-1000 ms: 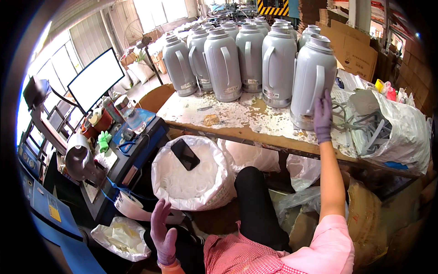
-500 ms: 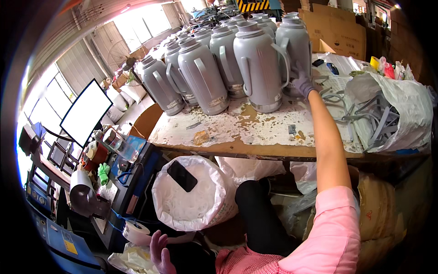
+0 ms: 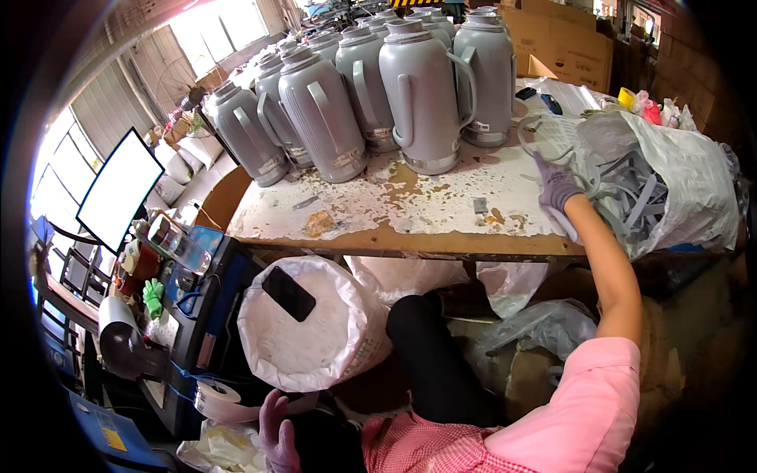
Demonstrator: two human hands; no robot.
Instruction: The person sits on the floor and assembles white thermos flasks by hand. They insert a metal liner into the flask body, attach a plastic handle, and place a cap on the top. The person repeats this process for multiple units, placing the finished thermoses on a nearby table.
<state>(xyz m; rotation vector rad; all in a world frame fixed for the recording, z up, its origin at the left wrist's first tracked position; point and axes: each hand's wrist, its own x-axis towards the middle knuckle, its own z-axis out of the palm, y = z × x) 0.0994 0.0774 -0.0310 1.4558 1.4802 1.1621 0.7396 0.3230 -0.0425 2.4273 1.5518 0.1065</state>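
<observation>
My right hand [image 3: 558,188], in a pale purple glove, is low over the right side of the worn white table. Its fingers reach forward beside loose grey plastic strips [image 3: 546,130]; nothing held shows, though its palm side is hidden. My left hand [image 3: 280,435], also gloved, is at the lower edge with fingers raised, apart and empty. It is near a white roll [image 3: 217,396]. Several grey thermos jugs [image 3: 426,98] with side handles stand upright on the table, left of and beyond my right hand. A white plastic bag [image 3: 690,181] with grey strips lies right of it.
A white sack [image 3: 367,335] of pale pieces stands below the table's front edge [image 3: 378,240], a black phone [image 3: 289,294] lying on top. At left are a bright monitor [image 3: 122,189] and a cluttered dark bench. Cardboard boxes [image 3: 556,43] stand behind the table.
My right hand has left the base of the rear right jug and come nearer and to the right, beside the strips. The view has shifted slightly; my left hand stays low.
</observation>
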